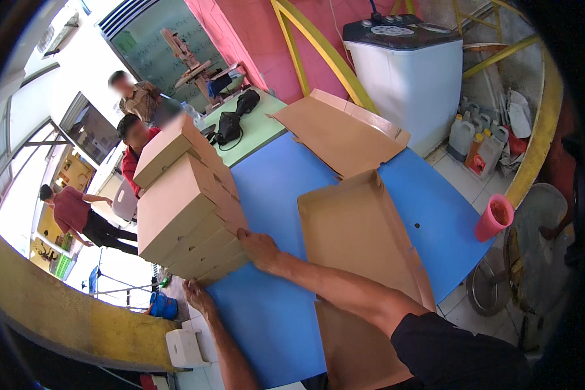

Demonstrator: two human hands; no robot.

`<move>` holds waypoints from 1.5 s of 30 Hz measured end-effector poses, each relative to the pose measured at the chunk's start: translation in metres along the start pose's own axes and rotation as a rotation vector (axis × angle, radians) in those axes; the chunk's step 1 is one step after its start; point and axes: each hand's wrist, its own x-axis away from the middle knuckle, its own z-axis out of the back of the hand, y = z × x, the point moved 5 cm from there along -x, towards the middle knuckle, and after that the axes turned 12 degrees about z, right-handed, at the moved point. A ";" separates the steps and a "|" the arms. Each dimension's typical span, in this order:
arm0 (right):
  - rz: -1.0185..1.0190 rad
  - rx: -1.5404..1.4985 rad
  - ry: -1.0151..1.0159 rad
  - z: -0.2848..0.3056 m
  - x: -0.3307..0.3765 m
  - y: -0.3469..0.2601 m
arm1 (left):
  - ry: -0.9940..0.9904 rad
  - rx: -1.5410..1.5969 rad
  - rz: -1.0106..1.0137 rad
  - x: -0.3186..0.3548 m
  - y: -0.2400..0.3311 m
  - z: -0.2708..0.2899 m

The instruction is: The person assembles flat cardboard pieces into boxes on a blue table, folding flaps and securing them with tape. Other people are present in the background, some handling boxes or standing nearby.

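Note:
A tall stack of brown cardboard boxes [175, 214] stands at the left side of the blue table [266, 172], its top boxes set unevenly. My right hand [259, 250] presses against the stack's right side, fingers curled at the edge of a lower box. Low at the near corner, my left hand [199, 298] has its fingertips against the bottom box. Between them the two hands hold the lower part of the stack. Beneath my right forearm lies an opened cardboard box [344, 227], unfolded into shallow trays. Another open cardboard piece [344, 133] lies beyond it.
A pink cup [494, 218] stands at the table's right edge. Beyond is a green table [260, 127] with a black bag [231, 127]. A white washing machine [403, 84] and several plastic jugs [478, 143] stand back right. People [78, 211] are beyond the stack, left.

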 end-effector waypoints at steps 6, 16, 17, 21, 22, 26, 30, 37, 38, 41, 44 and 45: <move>-0.087 -0.060 -0.030 0.001 -0.003 -0.004 | -0.016 -0.023 -0.035 -0.015 -0.021 0.000; -0.077 0.089 -0.003 -0.001 -0.002 -0.004 | 0.074 0.004 -0.001 0.001 0.001 0.003; -0.084 0.145 -0.030 0.000 -0.002 -0.004 | 0.068 -0.066 0.095 0.002 -0.002 0.003; -0.094 0.169 -0.131 0.014 -0.005 -0.009 | 0.138 -0.213 0.055 -0.001 0.001 0.004; -0.130 0.202 -0.200 0.019 -0.008 -0.008 | 0.106 -0.121 0.045 -0.002 0.001 0.002; -0.197 0.035 -0.009 0.059 -0.030 -0.007 | 0.041 0.206 0.002 -0.008 0.013 -0.001; 0.300 -0.088 0.400 0.095 -0.068 -0.041 | 0.047 0.245 -0.087 -0.021 0.046 -0.008; 0.338 0.075 0.331 0.093 -0.083 -0.080 | 0.022 0.199 -0.041 -0.021 0.068 -0.027; 0.299 0.059 0.328 0.092 -0.084 -0.081 | 0.041 0.200 -0.036 -0.020 0.067 -0.027; 0.362 0.126 0.398 0.091 -0.086 -0.089 | 0.054 0.181 -0.052 -0.017 0.065 -0.026; 0.380 0.165 0.490 0.093 -0.081 -0.082 | 0.080 0.052 -0.042 -0.014 0.057 -0.021; 0.384 0.178 0.538 0.095 -0.078 -0.076 | 0.076 0.053 -0.007 -0.012 0.051 -0.019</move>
